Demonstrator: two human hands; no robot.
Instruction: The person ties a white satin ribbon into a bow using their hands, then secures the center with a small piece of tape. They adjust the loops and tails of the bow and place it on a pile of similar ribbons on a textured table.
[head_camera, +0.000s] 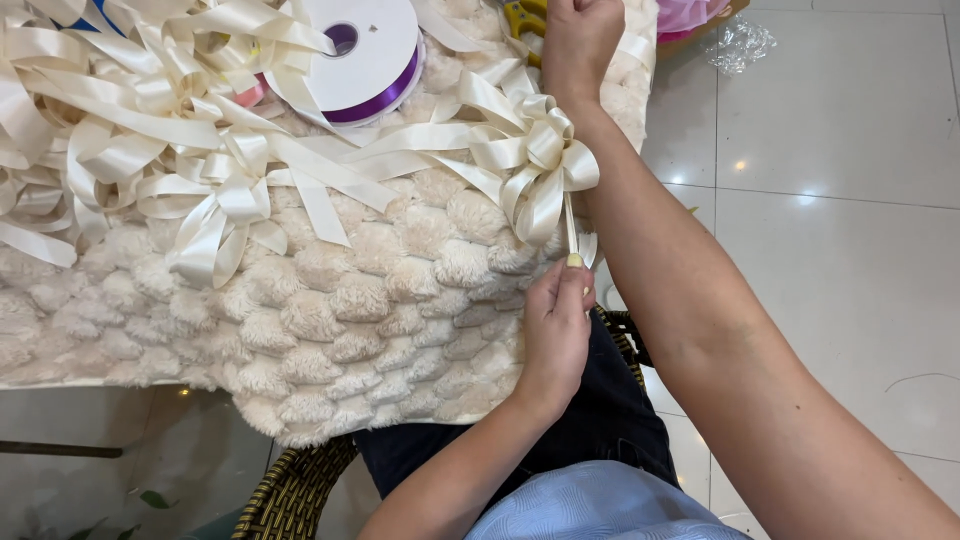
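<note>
A cream satin ribbon bow (535, 160) lies at the right side of a fluffy cream blanket (340, 320). My left hand (558, 320) pinches a thin ribbon tail (571, 222) that hangs down from the bow. My right hand (580, 40) reaches past the bow toward the far edge of the blanket, its fingers closed near a yellow-handled tool (522, 18); whether it grips the tool is hidden. My right forearm crosses just right of the bow.
Several finished cream bows (150, 140) pile up at the upper left. A white spool of purple ribbon (365, 55) lies among them. A woven chair (300, 490) is under me, on a glossy white tile floor (830, 130). Clear wrap (738, 42) sits at the top right.
</note>
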